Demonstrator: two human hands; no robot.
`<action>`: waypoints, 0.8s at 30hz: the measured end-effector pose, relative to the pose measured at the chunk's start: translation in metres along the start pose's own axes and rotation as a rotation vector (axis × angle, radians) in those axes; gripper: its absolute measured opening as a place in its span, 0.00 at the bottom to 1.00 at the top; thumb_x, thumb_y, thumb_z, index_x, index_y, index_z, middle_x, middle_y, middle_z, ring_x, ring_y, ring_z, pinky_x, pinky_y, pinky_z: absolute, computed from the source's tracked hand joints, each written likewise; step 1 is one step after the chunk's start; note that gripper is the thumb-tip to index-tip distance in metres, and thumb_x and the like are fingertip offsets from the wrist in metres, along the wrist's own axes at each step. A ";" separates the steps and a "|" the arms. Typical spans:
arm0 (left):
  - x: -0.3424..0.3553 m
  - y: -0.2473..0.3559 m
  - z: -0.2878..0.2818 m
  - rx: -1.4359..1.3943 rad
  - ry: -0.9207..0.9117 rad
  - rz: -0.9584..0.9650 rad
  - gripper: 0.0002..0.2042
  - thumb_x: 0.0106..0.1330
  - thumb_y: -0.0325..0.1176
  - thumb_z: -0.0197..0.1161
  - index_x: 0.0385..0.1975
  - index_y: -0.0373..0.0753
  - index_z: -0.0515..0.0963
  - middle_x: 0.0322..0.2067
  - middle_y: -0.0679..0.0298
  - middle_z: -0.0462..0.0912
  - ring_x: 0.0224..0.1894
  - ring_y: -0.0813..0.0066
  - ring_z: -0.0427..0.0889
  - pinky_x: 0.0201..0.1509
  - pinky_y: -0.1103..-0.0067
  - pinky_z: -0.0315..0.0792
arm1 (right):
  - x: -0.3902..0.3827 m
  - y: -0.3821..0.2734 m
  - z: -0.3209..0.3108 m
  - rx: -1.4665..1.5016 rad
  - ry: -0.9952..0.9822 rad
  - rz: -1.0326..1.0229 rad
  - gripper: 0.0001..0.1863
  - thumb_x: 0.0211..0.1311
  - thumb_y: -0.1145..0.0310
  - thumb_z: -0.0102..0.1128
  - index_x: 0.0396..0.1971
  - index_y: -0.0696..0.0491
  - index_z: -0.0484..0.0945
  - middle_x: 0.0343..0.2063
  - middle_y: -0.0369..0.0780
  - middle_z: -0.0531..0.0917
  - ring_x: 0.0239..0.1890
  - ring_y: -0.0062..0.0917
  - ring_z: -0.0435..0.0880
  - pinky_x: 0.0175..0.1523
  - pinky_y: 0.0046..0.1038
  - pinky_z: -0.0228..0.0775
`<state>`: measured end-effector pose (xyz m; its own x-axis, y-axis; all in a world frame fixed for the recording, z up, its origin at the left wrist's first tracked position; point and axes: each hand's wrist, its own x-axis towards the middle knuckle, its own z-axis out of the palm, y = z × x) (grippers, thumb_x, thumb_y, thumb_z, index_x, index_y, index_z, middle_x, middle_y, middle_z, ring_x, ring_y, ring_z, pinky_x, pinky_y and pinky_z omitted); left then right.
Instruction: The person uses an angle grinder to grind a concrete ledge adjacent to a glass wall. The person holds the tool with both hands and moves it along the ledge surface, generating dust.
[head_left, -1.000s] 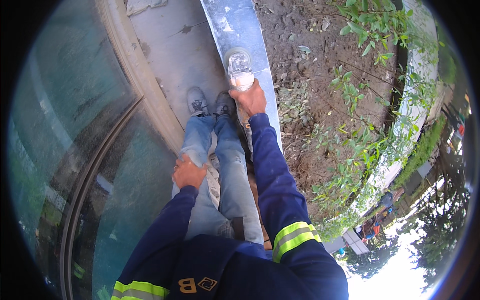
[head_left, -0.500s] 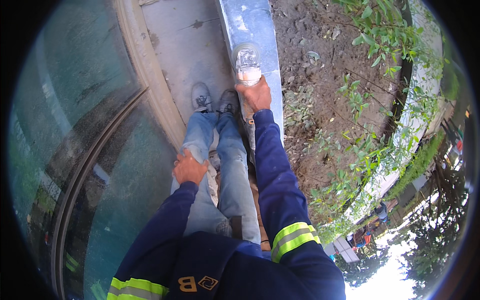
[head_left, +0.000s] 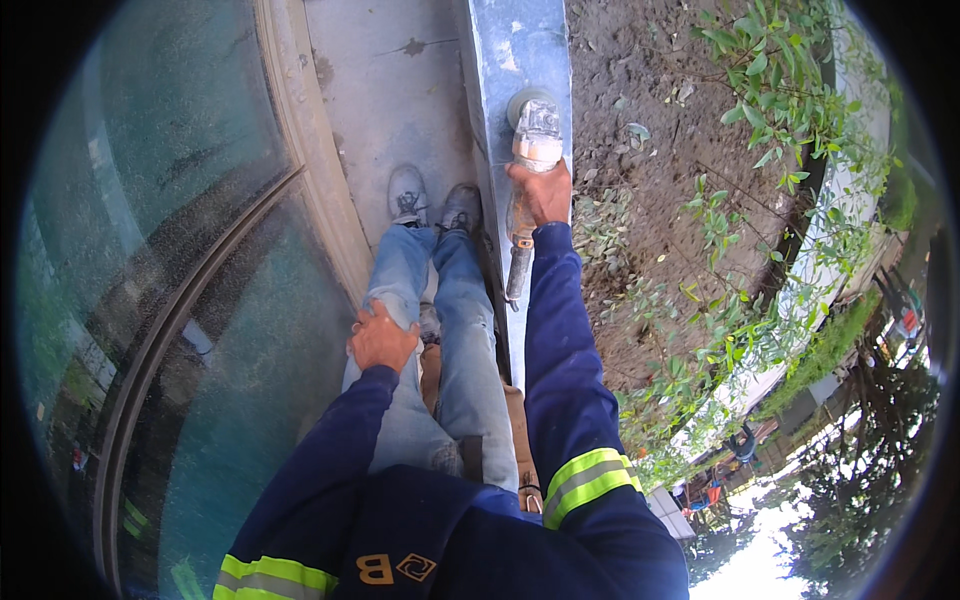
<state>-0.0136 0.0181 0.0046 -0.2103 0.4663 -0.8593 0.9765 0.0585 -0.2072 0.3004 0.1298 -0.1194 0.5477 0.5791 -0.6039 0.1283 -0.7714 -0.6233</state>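
Grinder (head_left: 538, 138), prob. touching ledge (head_left: 505, 45), gripped in R hand (head_left: 542, 193); L hand (head_left: 384, 338) spread on knee (head_left: 398, 290).

You are wearing a dark blue top (head_left: 480, 545) that is showing a single gold letter (head_left: 376, 569), appearing upside down, on its front. Just beside it, a gold diamond-shaped logo (head_left: 416, 567) is sitting on the same cloth.

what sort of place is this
Probably an outdoor worksite: a dust-whitened handheld power tool at a long blue-grey ledge, beside a brown soil bed and leafy green shrubs.
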 end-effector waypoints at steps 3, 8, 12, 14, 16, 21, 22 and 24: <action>0.000 0.002 -0.003 -0.002 -0.007 -0.001 0.43 0.59 0.59 0.77 0.66 0.34 0.73 0.57 0.43 0.81 0.56 0.39 0.86 0.54 0.42 0.81 | 0.005 -0.011 0.006 -0.063 0.006 -0.019 0.42 0.45 0.50 0.82 0.55 0.65 0.82 0.49 0.57 0.91 0.54 0.51 0.91 0.60 0.44 0.80; 0.001 0.004 -0.005 0.013 0.000 0.003 0.43 0.59 0.59 0.77 0.67 0.34 0.73 0.56 0.43 0.81 0.56 0.39 0.86 0.55 0.44 0.81 | -0.008 -0.033 0.021 -0.170 -0.067 0.003 0.44 0.44 0.49 0.81 0.57 0.63 0.79 0.48 0.58 0.91 0.54 0.54 0.91 0.61 0.47 0.80; 0.002 0.005 -0.006 0.015 0.017 0.007 0.43 0.59 0.59 0.77 0.67 0.34 0.72 0.56 0.43 0.81 0.56 0.39 0.87 0.55 0.45 0.82 | -0.015 -0.040 0.028 -0.339 -0.108 0.021 0.44 0.43 0.49 0.81 0.57 0.62 0.80 0.47 0.58 0.91 0.53 0.54 0.91 0.61 0.47 0.80; 0.003 0.005 -0.007 0.009 0.020 0.008 0.43 0.59 0.59 0.77 0.67 0.34 0.73 0.56 0.43 0.81 0.56 0.39 0.87 0.55 0.44 0.82 | -0.010 -0.036 0.026 -0.242 -0.066 -0.001 0.44 0.43 0.48 0.81 0.57 0.62 0.80 0.47 0.58 0.91 0.53 0.54 0.91 0.61 0.47 0.81; 0.002 0.005 -0.007 0.003 0.006 0.007 0.43 0.59 0.59 0.77 0.67 0.34 0.73 0.56 0.43 0.81 0.56 0.38 0.86 0.55 0.44 0.81 | -0.001 -0.026 0.021 -0.146 -0.009 -0.027 0.43 0.43 0.50 0.82 0.56 0.63 0.81 0.47 0.58 0.91 0.52 0.52 0.91 0.59 0.45 0.81; 0.004 0.003 -0.008 -0.001 -0.011 0.000 0.43 0.59 0.59 0.77 0.67 0.34 0.73 0.57 0.42 0.81 0.56 0.38 0.86 0.54 0.42 0.81 | 0.020 -0.026 0.002 -0.004 0.033 -0.030 0.35 0.48 0.60 0.84 0.53 0.66 0.83 0.46 0.50 0.92 0.47 0.36 0.93 0.56 0.35 0.82; 0.004 0.001 -0.007 -0.004 -0.014 -0.004 0.43 0.59 0.59 0.77 0.67 0.34 0.72 0.57 0.42 0.81 0.57 0.38 0.86 0.54 0.42 0.81 | 0.019 -0.032 0.001 -0.021 0.026 -0.022 0.35 0.48 0.60 0.84 0.53 0.66 0.83 0.47 0.50 0.92 0.47 0.37 0.93 0.56 0.35 0.82; 0.005 0.001 -0.008 -0.007 -0.016 -0.003 0.43 0.59 0.59 0.77 0.67 0.33 0.72 0.57 0.42 0.81 0.57 0.38 0.86 0.54 0.41 0.81 | 0.019 -0.036 0.002 -0.067 0.011 -0.022 0.37 0.47 0.56 0.83 0.53 0.65 0.82 0.47 0.53 0.92 0.49 0.42 0.92 0.57 0.38 0.82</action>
<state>-0.0136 0.0275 0.0040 -0.2141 0.4524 -0.8657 0.9761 0.0659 -0.2070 0.3051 0.1688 -0.1095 0.5528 0.5936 -0.5849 0.1955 -0.7747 -0.6014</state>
